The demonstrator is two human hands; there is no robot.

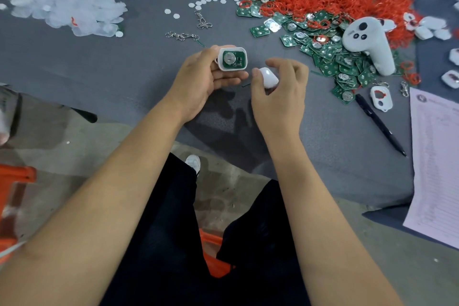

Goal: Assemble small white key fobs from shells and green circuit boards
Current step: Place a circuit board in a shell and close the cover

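Hovering above the grey counter point(124, 69), a rounded white shell half point(232, 58) seating a green circuit board point(231, 59) is gripped by the left hand point(198, 79); a smooth glossy cover shell point(268, 78) is pinched by the right hand point(280, 92).

Almost nothing could be read. The white controller point(367, 43) lying on the heap of green circuit boards point(330, 57) bore a short dark marking beside its buttons, too small to make out. The printed sheet point(437, 164) at the right edge of the tabletop point(124, 64) carried a round emblem in its upper corner and many rows of fine print, all blurred beyond reading. The green board point(232, 59) seated in the held shell point(231, 59) showed tiny pale markings, also illegible.
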